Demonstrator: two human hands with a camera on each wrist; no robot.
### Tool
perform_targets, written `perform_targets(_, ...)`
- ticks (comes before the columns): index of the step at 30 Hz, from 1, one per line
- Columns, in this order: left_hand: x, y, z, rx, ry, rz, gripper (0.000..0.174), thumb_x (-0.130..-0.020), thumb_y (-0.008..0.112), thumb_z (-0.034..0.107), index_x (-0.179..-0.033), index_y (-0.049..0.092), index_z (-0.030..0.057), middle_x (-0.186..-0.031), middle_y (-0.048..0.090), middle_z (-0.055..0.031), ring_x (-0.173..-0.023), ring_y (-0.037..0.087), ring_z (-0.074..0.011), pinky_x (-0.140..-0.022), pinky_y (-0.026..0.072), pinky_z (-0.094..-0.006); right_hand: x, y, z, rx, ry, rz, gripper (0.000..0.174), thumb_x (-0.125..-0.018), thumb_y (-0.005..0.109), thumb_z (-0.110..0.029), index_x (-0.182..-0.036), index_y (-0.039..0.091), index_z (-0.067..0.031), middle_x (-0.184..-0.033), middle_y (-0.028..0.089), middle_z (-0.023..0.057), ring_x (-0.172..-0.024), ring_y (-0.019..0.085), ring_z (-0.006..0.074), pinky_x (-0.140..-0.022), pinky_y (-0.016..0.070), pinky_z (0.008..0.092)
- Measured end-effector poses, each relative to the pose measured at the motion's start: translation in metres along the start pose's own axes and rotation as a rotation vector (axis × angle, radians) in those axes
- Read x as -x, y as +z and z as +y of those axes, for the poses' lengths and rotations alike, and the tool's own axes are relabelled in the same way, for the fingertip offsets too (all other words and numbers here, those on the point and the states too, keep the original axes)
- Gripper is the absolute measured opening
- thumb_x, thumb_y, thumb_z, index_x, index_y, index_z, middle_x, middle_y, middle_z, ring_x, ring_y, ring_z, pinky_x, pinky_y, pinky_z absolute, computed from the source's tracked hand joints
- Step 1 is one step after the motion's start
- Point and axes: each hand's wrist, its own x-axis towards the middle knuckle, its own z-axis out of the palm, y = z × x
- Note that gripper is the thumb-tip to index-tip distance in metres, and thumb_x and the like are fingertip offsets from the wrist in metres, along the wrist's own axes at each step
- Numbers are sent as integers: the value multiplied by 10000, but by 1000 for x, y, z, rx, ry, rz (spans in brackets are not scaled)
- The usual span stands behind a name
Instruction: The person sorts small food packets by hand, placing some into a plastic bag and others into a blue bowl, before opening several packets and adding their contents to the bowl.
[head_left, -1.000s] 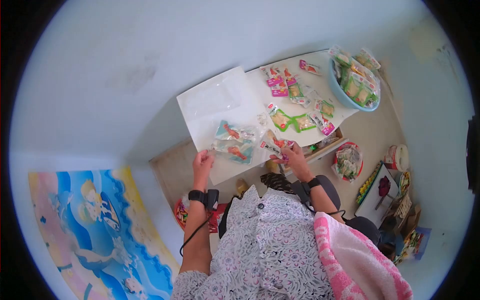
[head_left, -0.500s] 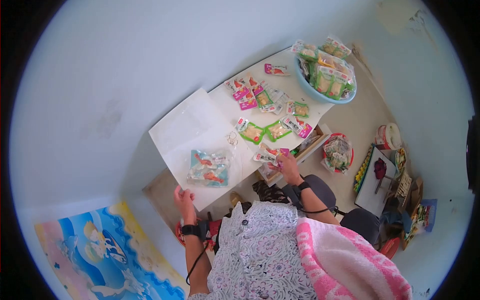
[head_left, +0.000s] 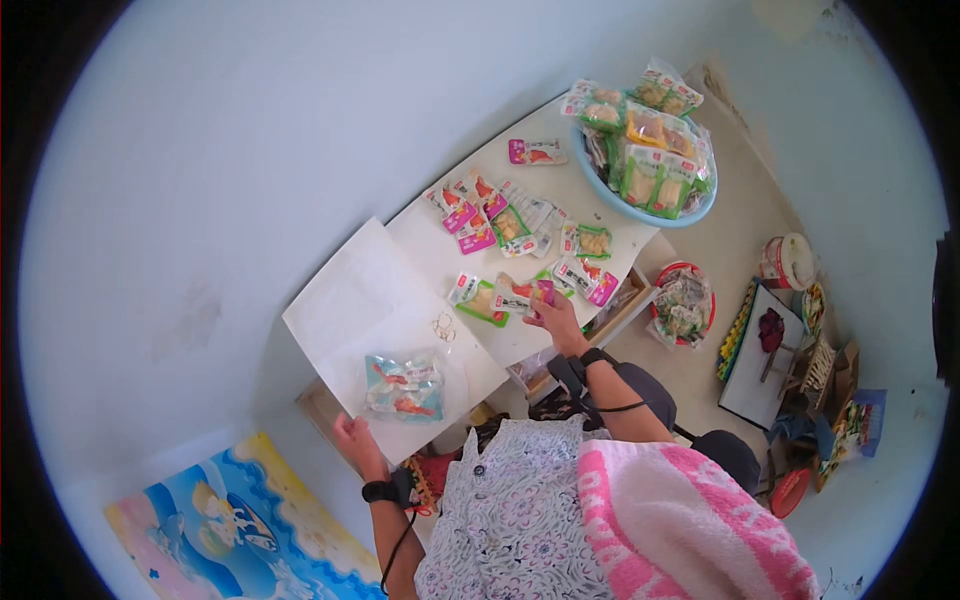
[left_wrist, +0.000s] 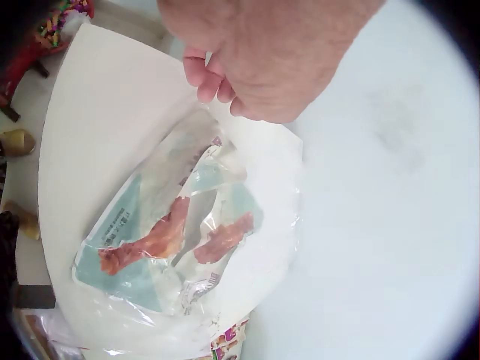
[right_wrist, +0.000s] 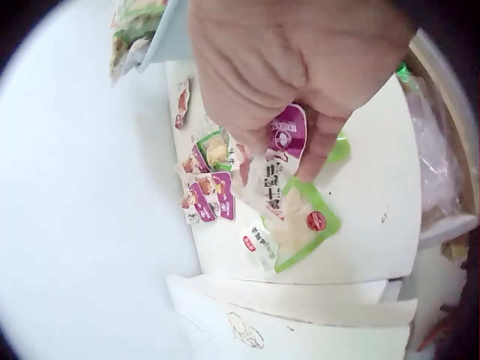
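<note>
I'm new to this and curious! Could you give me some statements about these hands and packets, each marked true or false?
1. The right hand holds a purple-ended packet. True.
2. The left hand grips the drumstick bag. False: the hand is empty, and the bag lies on the white table.
3. The blue basin is heaped with packets. True.
4. The pink-and-white towel lies on the floor. False: it drapes over the person's clothing.

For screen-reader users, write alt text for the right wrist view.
A right hand pinches a purple-and-white packet over a green-edged packet on a white table, with other purple-ended packets nearby.
</note>
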Motion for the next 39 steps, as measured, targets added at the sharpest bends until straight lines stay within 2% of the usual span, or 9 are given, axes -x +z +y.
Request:
perform_targets(2,-3,3,-8,-13,-56,-1,426,-915,602,98,-1308,486,-21,-1010,551,-67,-821,557,-126,-710,498,-270,-22,-10,8,225,-101,-45,224,-936,626,-153,-1120,617,-25,-963,662,58,-935,665,201,-751,542,341)
perform_targets(5,4,12,6,10,-155,34,449,-919,596,113,-1329,479,-27,-1030,569,-74,-817,563,-128,-712,495,-268,-41,-17,-5,839,-452,246,264,-906,672,-176,-1115,639,-18,-985,704,134,-948,683,277,-810,527,364)
perform_targets(8,8,15,14,30,-191,18,479,-932,592,128,-1366,459,-24,-1074,576,-84,-857,573,-132,-736,502,-276,-65,-32,-27,767,-526,390,248,-840,680,-167,-1049,650,-37,-965,670,171,-916,635,366,-816,502,435)
perform_targets(15,14,16,9,92,-252,22,504,-982,569,176,-1421,411,-14,-1171,558,-86,-1024,567,-158,-858,504,-316,-141,-45,-76,873,-422,402,319,-791,719,-156,-1079,641,-44,-1033,661,157,-1012,613,350,-875,494,416)
perform_targets(21,19,20,23,79,-304,32,560,-992,562,214,-1470,364,0,-1211,546,-91,-1034,565,-162,-873,501,-320,-163,-12,-100,1191,-625,310,582,-723,777,-162,-1252,556,-59,-1275,584,116,-1249,485,324,-981,448,438)
perform_targets(27,20,18,14,103,-310,26,596,-986,579,238,-1483,348,3,-1233,534,-94,-1059,560,-175,-867,505,-323,-170,13,-110,1493,-459,260,664,-684,778,-137,-1295,530,-66,-1202,599,107,-1211,506,302,-993,433,468)
perform_targets(30,18,18,11,49,-292,30,604,-983,586,241,-1487,346,9,-1233,534,-92,-1058,561,-172,-852,509,-319,-177,13,-103,1544,-504,336,601,-691,759,-120,-1255,557,-72,-1093,631,109,-1110,565,317,-932,471,453)
perform_targets(36,15,18,9,65,-296,8,609,-979,596,238,-1485,347,8,-1191,531,-74,-1003,559,-155,-824,512,-312,-184,-8,-101,878,-328,205,263,-700,719,-86,-949,636,-92,-897,635,99,-854,619,325,-744,508,425)
perform_targets(39,14,16,9,53,-296,-22,607,-978,596,231,-1481,347,1,-1169,526,-71,-978,553,-151,-807,516,-310,-156,-2,-113,970,-709,227,209,-716,699,-67,-914,639,-90,-899,624,82,-909,611,321,-754,501,429)
